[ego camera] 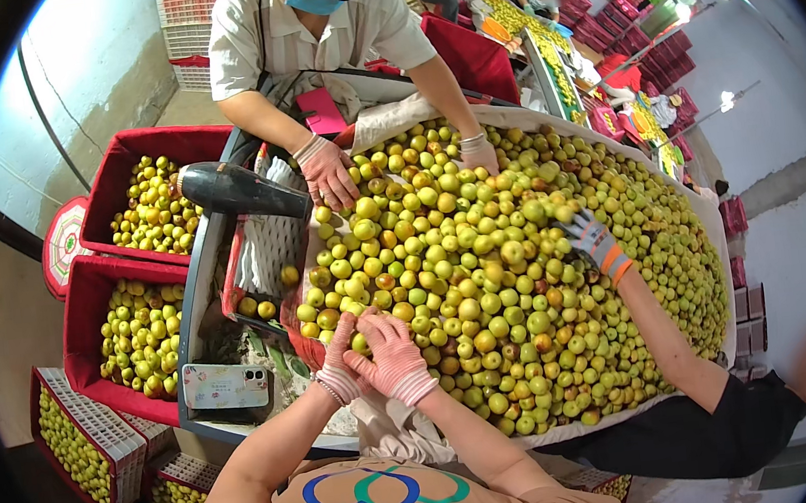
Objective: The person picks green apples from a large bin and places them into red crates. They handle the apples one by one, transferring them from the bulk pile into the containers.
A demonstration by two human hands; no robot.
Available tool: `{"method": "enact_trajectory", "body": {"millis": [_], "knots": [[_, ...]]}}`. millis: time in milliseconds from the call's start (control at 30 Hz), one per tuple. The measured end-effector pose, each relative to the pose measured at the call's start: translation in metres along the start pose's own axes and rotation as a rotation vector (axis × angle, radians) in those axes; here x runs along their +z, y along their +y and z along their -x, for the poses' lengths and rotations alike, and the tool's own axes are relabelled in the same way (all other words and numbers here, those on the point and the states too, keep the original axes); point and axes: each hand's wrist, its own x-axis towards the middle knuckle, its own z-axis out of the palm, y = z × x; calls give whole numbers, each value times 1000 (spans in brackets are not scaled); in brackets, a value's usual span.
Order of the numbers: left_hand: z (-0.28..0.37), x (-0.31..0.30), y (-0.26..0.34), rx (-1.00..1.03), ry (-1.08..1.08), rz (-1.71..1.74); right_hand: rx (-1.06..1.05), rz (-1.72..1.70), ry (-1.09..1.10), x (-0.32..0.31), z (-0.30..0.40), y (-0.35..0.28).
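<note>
A broad heap of green-yellow jujube-like fruits (492,272), some with brown patches, lies on a cloth-lined sorting table. At the heap's near left edge, my left hand (338,359) and my right hand (390,354) come together, both in pinkish-white knit gloves. My right hand's fingers are spread over the fruits at the edge. One green fruit (359,344) shows between the two hands; whether either hand grips it cannot be told. My left fingers are partly hidden beside the right hand.
Red-lined crates (81,348) of fruit stand at the left. A black hair dryer (244,189) and a patterned phone (225,386) rest on the table's left side. Across it a person's gloved hands (328,173) touch the fruits; at the right a co-worker's grey-orange glove (595,244) reaches in.
</note>
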Motion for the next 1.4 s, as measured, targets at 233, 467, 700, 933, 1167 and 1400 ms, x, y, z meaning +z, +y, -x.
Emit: {"method": "enact_trajectory", "body": {"millis": [233, 467, 700, 933, 1167, 1400], "knots": [[4, -12, 33, -218, -95, 229, -30, -219, -49, -20, -22, 2], [-14, -13, 61, -10, -158, 1, 166, 278, -58, -28, -108, 87], [-15, -8, 64, -145, -135, -97, 256, 540, -226, 8, -177, 107], [-16, -12, 70, -188, -97, -45, 413, 443, -444, -11, -173, 87], [-12, -8, 70, -175, -39, -80, 72, 334, 1, 32, -63, 71], [-14, -9, 68, -252, -126, 15, 109, 186, 54, -42, -20, 85]]}}
